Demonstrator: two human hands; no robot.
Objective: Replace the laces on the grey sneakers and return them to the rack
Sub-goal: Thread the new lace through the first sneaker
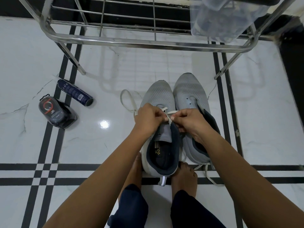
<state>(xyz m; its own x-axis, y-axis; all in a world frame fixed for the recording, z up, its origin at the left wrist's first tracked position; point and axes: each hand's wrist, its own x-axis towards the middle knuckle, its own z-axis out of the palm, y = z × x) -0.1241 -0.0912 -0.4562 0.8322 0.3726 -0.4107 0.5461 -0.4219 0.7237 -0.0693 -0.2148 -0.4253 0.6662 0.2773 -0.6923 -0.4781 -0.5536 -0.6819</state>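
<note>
Two hands pinch one white lace over the grey sneaker: left hand, right hand; second sneaker just beside it.

Left sneaker and right sneaker stand side by side on the floor, toes under the rack at far. Left hand and right hand meet over the left sneaker, each pinching the lace. Can and pack lie well left, the pack nearer. Bag sits on the rack, far right.
</note>
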